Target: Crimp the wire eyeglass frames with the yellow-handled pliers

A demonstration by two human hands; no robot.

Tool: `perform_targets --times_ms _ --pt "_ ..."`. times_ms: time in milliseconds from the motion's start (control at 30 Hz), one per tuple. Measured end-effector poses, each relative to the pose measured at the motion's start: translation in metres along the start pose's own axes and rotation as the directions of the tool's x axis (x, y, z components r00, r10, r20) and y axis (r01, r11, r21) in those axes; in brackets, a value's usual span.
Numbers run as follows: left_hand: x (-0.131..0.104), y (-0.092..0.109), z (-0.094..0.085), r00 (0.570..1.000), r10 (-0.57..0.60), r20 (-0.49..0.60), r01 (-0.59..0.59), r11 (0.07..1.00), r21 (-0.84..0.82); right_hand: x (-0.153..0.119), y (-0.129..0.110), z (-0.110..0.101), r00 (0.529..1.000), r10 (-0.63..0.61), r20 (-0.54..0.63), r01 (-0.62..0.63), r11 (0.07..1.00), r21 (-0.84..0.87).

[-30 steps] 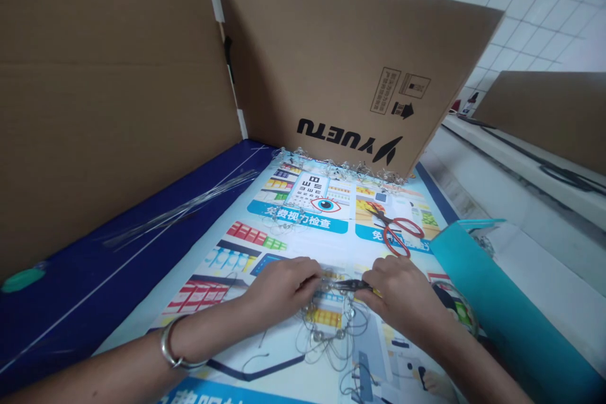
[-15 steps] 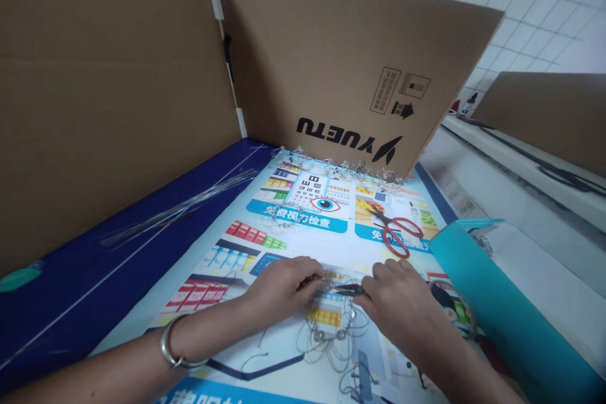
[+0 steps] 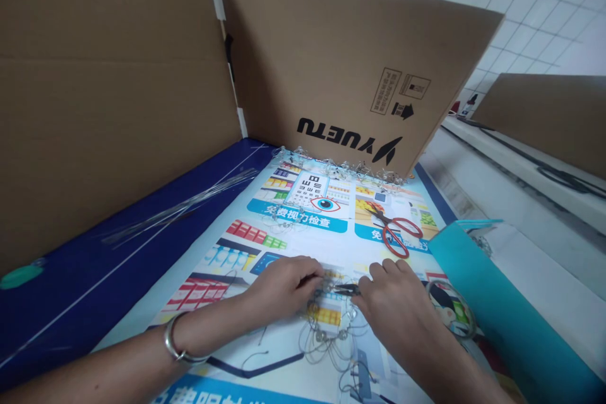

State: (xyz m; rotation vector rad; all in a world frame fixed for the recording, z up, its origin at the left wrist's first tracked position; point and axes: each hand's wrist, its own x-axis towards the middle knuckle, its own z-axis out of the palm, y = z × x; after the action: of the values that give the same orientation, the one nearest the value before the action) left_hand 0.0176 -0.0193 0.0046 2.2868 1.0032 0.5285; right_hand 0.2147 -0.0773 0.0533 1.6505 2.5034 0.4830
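The lot comprises two bare hands, one left hand (image 3: pixel 290 288) and one right hand (image 3: pixel 391 297); one round silver metal bangle (image 3: pixel 171 344); one pair of dark slim-nosed metal pliers (image 3: pixel 348 290); and one pair of red-handled metal scissors (image 3: pixel 396 233). Also present are three brown cardboard panels (image 3: pixel 350 44), one round wire coil (image 3: pixel 471 323) and one flat green oval object (image 3: pixel 21 277).

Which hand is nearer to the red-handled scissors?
The right. The right hand, holding pliers, is just below the red-handled scissors in view; the left hand is farther off, down and to their left.
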Motion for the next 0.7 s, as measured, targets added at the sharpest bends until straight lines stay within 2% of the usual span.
perform_targets --times_ms 300,700 --pt "0.0008 0.0005 0.0021 1.000 0.027 -0.010 -0.026 0.998 0.056 -0.0007 -0.0024 -0.0007 1.000 -0.025 0.015 0.025 1.000 0.005" --pt "0.0080 -0.0014 0.0070 0.997 0.059 0.051 -0.068 0.977 0.201 -0.0022 0.0011 0.0030 0.998 -0.059 -0.013 0.059 0.998 0.030"
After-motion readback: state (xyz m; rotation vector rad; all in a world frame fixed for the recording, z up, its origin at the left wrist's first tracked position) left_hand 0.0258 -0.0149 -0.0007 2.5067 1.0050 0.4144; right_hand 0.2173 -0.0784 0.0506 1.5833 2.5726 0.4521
